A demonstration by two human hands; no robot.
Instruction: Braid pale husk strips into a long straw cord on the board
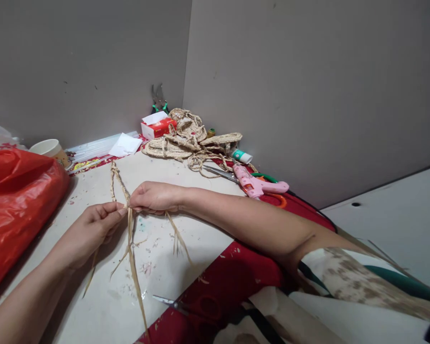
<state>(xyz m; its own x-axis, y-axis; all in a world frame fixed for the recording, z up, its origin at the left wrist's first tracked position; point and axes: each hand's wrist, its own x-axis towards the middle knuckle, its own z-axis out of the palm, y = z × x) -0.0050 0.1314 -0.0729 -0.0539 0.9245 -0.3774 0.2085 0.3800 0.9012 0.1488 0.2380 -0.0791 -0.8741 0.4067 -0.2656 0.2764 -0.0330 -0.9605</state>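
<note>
A straw braid [119,177] lies on the white board [157,267], its plaited part running away from me and doubling back at the far end. My left hand [101,219] pinches it from the left, thumb and forefinger closed where the plait gives way to loose strands. On the right side of that same spot, my right hand [153,197] is closed on the straw too, its fingers curled. Loose straw strands [132,253] hang toward me between the hands. One more strand sticks out below my right hand, and another shows below my left.
A red plastic bag [19,205] fills the left edge beside a paper cup [49,149]. Coiled straw braids [188,131], a red box [159,128] and pliers [159,99] sit at the back. A pink glue gun [252,181] lies right; scissors [172,303] lie near my body.
</note>
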